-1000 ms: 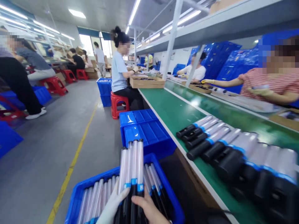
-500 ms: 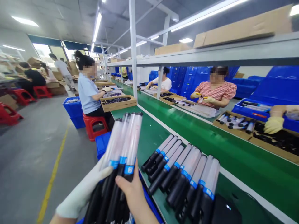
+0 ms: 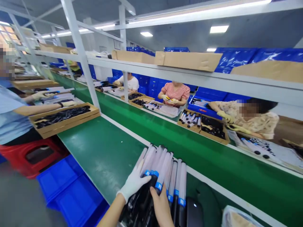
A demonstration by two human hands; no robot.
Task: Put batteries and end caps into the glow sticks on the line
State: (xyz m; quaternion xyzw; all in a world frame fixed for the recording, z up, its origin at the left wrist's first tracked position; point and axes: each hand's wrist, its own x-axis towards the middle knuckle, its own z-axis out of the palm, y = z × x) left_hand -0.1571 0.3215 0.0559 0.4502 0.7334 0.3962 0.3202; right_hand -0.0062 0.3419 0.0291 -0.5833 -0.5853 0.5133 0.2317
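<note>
Both my hands hold a bundle of light sticks (image 3: pixel 158 167) with black handles, blue bands and clear tubes, low over the green table (image 3: pixel 104 151). My left hand (image 3: pixel 132 183), in a white glove, wraps the bundle's left side. My bare right hand (image 3: pixel 162 206) presses on the black handles from below. More light sticks (image 3: pixel 179 179) of the same kind lie in a row on the table, right beside the bundle.
A green conveyor belt (image 3: pixel 213 157) runs behind the table. Workers sit across it with cardboard trays (image 3: pixel 203 124) of parts. At the left a worker's tray (image 3: pixel 62 118) rests on the table. Blue crates (image 3: pixel 71 189) and a red stool (image 3: pixel 30 154) stand on the floor.
I turned from the aisle toward the table. The bundle came up out of the blue crate and now sits over the table against the row of sticks there.
</note>
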